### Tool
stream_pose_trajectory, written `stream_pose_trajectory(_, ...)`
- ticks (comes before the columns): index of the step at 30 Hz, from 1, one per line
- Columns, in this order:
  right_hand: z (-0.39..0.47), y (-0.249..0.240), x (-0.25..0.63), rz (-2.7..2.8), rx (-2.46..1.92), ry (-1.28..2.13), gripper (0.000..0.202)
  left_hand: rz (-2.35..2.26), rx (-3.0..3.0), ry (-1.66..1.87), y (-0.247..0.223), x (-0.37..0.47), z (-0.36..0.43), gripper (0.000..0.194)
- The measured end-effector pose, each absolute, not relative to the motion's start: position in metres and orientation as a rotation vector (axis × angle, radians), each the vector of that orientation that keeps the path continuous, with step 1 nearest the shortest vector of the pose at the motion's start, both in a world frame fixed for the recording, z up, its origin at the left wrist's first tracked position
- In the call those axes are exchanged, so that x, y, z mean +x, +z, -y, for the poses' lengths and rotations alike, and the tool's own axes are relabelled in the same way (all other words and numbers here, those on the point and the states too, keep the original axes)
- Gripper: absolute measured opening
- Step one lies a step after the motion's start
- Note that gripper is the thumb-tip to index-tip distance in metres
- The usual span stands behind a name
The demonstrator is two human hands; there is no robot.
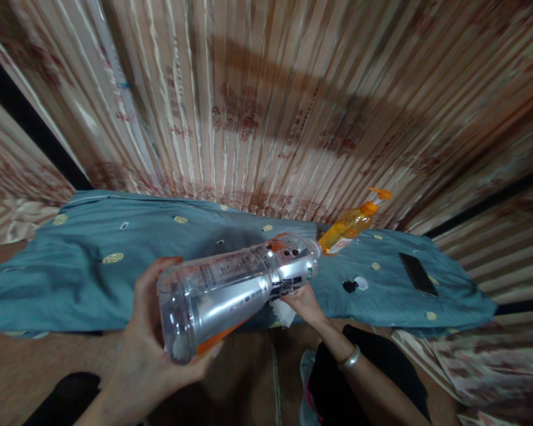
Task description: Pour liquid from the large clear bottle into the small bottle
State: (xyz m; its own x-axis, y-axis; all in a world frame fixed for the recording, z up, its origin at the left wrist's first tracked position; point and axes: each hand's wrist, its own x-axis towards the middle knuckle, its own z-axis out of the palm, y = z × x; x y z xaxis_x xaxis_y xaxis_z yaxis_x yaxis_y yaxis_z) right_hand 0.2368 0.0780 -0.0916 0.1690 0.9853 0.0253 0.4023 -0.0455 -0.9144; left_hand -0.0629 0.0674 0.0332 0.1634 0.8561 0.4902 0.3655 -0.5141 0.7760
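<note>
L grip [147,349] clasps clear btl [233,296], R grip [307,305] wht tissue [284,313]; pump btl [354,222] has orange liq [335,232].

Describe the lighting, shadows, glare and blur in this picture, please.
Head view: dim light, a broad shadow across the beige, red-printed, pleated fabric curtain; head view: bright sheen on the clear plastic bottle with a silver label, its smaller print too soft to read; head view: a dark shadow on the teal, yellow-patterned cloth behind it.
</note>
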Motion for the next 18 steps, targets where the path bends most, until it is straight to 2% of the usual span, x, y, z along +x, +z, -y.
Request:
stream_pose_trajectory(6, -0.079, -0.091, 0.237, 1.378, -1.609, 0.861, 0.031, -1.157, 1.990, 1.318, 0.034, -0.065, -0.068, 0.097)
stream_pose_trajectory(18, -0.079, -0.093, 0.239, 1.373, -1.610, 0.853, 0.029, -1.321, 1.673, 1.283, 0.044, -0.052, -0.056, 0.086)
